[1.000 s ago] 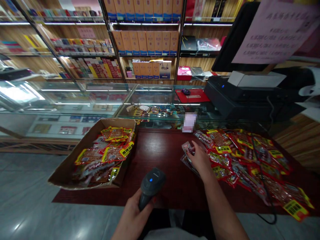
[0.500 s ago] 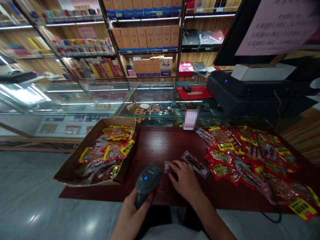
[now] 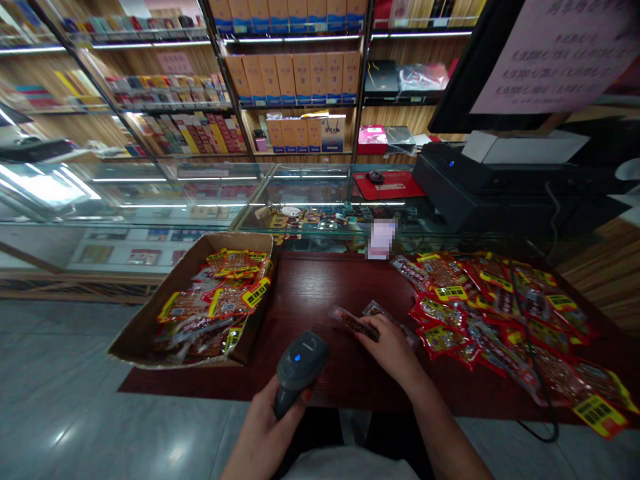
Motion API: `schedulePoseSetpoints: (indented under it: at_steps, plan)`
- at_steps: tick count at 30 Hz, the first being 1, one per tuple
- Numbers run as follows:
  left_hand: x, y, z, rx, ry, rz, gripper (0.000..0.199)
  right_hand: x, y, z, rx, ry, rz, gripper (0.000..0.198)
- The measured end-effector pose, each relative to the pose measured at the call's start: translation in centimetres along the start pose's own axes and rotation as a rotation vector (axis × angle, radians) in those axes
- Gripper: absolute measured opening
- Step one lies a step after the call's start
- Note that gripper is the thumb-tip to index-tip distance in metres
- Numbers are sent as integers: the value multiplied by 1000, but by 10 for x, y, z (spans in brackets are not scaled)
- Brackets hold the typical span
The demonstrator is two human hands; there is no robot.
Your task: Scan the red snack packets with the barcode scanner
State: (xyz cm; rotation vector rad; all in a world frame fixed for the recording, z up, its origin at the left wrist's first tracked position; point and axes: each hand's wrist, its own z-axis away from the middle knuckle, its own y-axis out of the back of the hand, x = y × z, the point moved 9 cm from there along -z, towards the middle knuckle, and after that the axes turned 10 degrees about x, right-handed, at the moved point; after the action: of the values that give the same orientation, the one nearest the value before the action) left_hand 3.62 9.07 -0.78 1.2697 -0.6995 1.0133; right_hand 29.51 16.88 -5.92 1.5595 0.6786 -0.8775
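right hand (image 3: 389,343) half-curled, fingers closed on one end of a clear snack packet (image 3: 356,323), which sticks out leftward over the table (image 3: 313,280). second packet (image 3: 376,309) just beyond, partly hidden. left hand (image 3: 270,423) wrapped round scanner (image 3: 304,357).

Lit wooden shelves (image 3: 400,115), glass display counter (image 3: 310,190), grey floor (image 3: 65,353)
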Motion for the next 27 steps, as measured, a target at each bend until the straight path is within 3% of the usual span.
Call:
schedulePoseSetpoints:
  at_steps: [3,5,9,14,18,23,27]
  plan:
    - [3,0,1,-4,-10,-2,23,12,-3,-4,28,-229,-488,34]
    - [4,0,1,-3,-8,3,23,11,-4,-5,29,-299,-777,37]
    - [3,-1,1,-5,-11,-12,26,14,-4,-3,65,-345,-1016,26]
    - [-5,0,1,6,-21,15,27,29,-19,7,-40,-477,-905,27]
    - [-6,1,2,2,-6,25,28,16,-18,9,-140,-349,-883,34]
    - [9,-3,2,-68,-64,-25,24,10,-8,6,-67,-212,-601,40]
    - [21,-5,4,-115,-140,-81,22,5,-7,1,-107,-183,-439,45]
